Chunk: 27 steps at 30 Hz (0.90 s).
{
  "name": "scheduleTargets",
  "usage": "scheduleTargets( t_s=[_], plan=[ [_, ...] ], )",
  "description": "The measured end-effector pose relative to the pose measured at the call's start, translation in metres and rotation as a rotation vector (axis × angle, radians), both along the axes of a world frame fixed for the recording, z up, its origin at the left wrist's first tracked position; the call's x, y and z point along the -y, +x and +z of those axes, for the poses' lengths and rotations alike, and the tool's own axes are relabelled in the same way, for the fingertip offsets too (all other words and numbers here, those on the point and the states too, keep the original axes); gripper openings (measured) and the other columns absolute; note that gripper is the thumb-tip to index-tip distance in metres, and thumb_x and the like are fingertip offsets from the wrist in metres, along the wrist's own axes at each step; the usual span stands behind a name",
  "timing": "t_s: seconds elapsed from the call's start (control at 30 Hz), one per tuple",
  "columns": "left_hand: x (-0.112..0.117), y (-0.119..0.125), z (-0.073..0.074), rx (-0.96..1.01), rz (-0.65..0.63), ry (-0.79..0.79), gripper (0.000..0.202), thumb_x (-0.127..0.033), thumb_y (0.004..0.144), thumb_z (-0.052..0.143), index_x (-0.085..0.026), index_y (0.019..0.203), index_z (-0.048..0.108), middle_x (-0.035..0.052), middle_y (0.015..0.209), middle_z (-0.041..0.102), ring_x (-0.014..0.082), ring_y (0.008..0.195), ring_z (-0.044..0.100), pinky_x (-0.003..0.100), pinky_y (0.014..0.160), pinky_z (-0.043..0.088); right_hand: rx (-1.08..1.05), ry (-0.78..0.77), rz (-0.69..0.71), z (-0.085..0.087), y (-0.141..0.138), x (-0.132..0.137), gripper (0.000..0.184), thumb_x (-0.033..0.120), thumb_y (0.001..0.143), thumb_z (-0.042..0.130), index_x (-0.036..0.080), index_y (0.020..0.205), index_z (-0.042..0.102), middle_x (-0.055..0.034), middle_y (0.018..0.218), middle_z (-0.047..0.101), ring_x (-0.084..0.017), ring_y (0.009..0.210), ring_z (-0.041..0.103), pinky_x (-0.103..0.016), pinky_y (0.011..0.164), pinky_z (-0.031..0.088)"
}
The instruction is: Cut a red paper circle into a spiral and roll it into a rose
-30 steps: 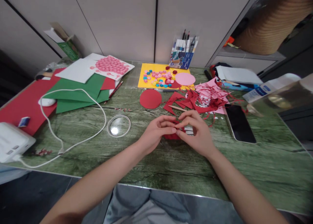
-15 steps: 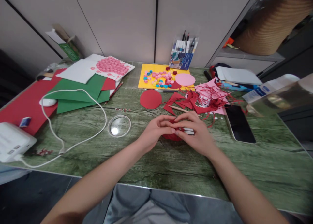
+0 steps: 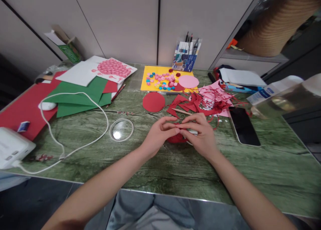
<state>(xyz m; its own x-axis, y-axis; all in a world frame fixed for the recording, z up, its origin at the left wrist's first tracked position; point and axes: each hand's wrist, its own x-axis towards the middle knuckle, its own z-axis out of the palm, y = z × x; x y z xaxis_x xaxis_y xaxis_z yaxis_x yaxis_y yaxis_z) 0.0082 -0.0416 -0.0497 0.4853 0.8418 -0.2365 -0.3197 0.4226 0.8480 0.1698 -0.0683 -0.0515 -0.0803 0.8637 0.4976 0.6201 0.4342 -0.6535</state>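
Note:
My left hand (image 3: 161, 133) and my right hand (image 3: 199, 133) meet above the table, thumbs and fingertips close together. Both are closed on a piece of red paper (image 3: 176, 138), partly covered by the fingers. Its exact shape is hidden. A white slim object (image 3: 193, 132) shows under the right hand's fingers; its kind cannot be made out. Just beyond the hands lie a pointed wooden stick (image 3: 181, 111) and red paper scraps (image 3: 185, 104). A red paper circle (image 3: 153, 102) rests farther back on the left.
Behind, a yellow sheet (image 3: 144, 87) bears small coloured paper balls and a pink paper oval (image 3: 188, 81). A phone (image 3: 244, 126) lies at right. To the left are a ring of clear tape (image 3: 121, 129), a white cable (image 3: 107, 121), a white charger (image 3: 16, 148) and green paper (image 3: 75, 106).
The fingertips have shifted slightly over the red paper, and the right fingers are a little more raised. The whole view has moved slightly; other things stay in place.

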Motion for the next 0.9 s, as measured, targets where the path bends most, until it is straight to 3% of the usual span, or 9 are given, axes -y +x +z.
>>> scheduleTargets(
  t_s=[0.47, 0.9],
  plan=[
    [0.0032, 0.0017, -0.002, 0.008, -0.053, 0.055, 0.039, -0.018, 0.064, 0.074, -0.018, 0.1, 0.059, 0.0015, 0.084, 0.067, 0.0138, 0.08, 0.062, 0.029, 0.077, 0.048, -0.044, -0.027, -0.019, 0.0073, -0.0003, 0.0006, 0.008, 0.019, 0.071, 0.07, 0.028, 0.071, 0.07, -0.0014, 0.081, 0.055, -0.021, 0.085, 0.051, -0.04, 0.076, 0.042],
    [0.0038, 0.0008, -0.0007, -0.017, -0.107, 0.108, 0.037, -0.018, 0.064, 0.074, -0.018, 0.098, 0.059, 0.0013, 0.08, 0.066, 0.0126, 0.077, 0.061, 0.027, 0.074, 0.048, -0.043, -0.108, 0.062, 0.0095, 0.0025, 0.0009, 0.01, 0.018, 0.068, 0.071, 0.023, 0.063, 0.064, -0.0019, 0.087, 0.051, -0.021, 0.087, 0.051, -0.04, 0.079, 0.042]
  ],
)
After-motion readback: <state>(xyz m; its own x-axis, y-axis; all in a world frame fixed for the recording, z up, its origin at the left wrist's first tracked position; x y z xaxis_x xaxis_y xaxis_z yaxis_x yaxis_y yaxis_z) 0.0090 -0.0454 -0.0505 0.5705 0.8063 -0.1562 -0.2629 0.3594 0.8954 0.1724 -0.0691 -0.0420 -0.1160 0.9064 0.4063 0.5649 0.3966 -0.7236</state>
